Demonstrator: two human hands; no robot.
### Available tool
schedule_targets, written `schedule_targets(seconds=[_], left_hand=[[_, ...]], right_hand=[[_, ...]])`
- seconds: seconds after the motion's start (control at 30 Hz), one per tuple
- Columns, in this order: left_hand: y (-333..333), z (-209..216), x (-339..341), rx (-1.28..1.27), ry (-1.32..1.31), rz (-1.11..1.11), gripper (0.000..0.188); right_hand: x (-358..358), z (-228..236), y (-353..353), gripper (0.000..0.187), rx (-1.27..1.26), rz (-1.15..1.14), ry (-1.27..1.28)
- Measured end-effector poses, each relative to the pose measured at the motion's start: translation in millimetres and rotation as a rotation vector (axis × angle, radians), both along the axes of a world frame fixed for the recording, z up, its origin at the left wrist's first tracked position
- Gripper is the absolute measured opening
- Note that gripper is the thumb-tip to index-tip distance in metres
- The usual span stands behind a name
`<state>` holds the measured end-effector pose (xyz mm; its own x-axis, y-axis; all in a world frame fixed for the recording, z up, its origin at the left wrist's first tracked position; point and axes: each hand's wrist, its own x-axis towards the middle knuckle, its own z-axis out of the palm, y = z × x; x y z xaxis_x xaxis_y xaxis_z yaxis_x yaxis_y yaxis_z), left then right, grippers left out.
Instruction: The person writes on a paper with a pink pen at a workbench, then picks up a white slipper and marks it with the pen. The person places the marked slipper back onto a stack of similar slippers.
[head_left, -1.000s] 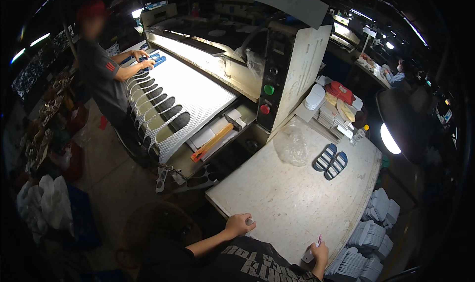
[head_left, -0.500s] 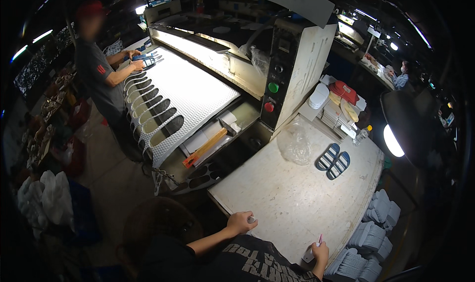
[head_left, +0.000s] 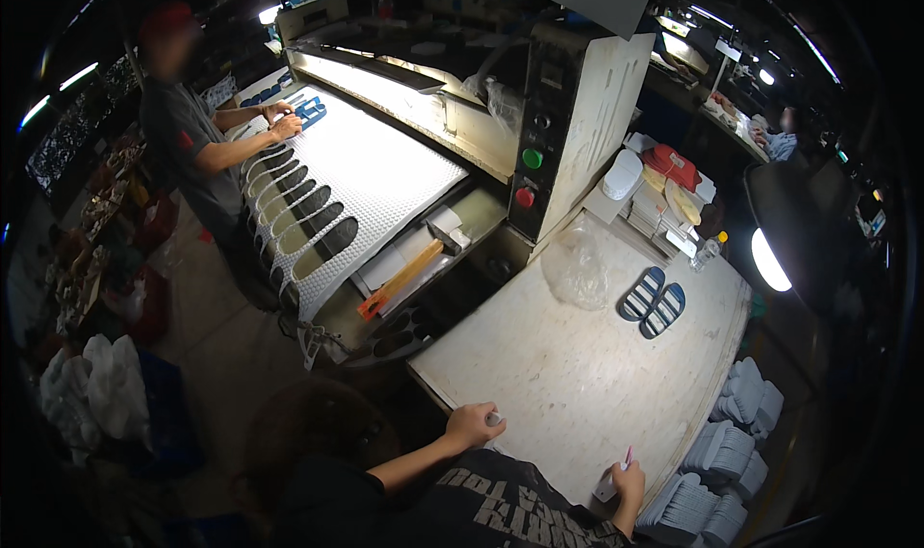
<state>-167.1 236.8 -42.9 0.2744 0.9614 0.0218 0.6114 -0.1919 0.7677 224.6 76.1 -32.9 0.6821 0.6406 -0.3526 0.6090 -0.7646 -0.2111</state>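
My left hand (head_left: 472,426) rests at the near left edge of the pale worktable (head_left: 539,375). Its fingers are closed around a small whitish, rounded object (head_left: 494,419), mostly hidden in the grip. Over the table's near right edge, my right hand (head_left: 628,483) is closed on a thin pink pen-like stick (head_left: 629,454) pointing up. A small white piece (head_left: 604,490) shows beside the fingers of that hand; what it is cannot be made out. Farther off on the tabletop lie two blue sole-shaped cutting dies (head_left: 642,293) with crossbars, out of reach of both hands.
A co-worker (head_left: 197,134) handles a blue cutting die (head_left: 310,112) on a white textured sheet (head_left: 375,168) under the press. An orange-handled hammer (head_left: 404,279) lies nearby. A clear plastic bag (head_left: 577,269), cardboard stacks (head_left: 645,216) and bundled grey soles (head_left: 717,447) surround my table.
The co-worker's hands and blue die have shifted right over the sheet. My view has moved slightly; both my hands keep their grip and nearly the same place.
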Motion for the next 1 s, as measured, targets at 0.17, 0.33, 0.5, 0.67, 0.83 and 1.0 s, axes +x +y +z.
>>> schedule_targets(seconds=[0.17, 0.33, 0.5, 0.67, 0.83, 1.0], left_hand=[[1, -2, 0, -0.011, -0.003, 0.005, 0.038], [2, -1, 1, 0.012, 0.000, -0.001, 0.037], [1, 2, 0, 0.005, 0.004, -0.002, 0.037], [3, 2, 0, 0.006, 0.004, -0.008, 0.037], [4, 0, 0, 0.005, 0.007, -0.010, 0.037], [3, -1, 0, 0.007, -0.006, 0.004, 0.036]], right_hand=[[3, -2, 2, 0.060, -0.003, -0.002, 0.006], [2, 0, 3, 0.061, -0.013, -0.003, 0.009], [0, 4, 5, 0.061, -0.023, -0.016, 0.016], [0, 4, 7, 0.061, -0.030, -0.023, 0.016], [3, -2, 6, 0.060, -0.025, -0.012, 0.009], [4, -6, 3, 0.059, -0.029, 0.000, -0.013]])
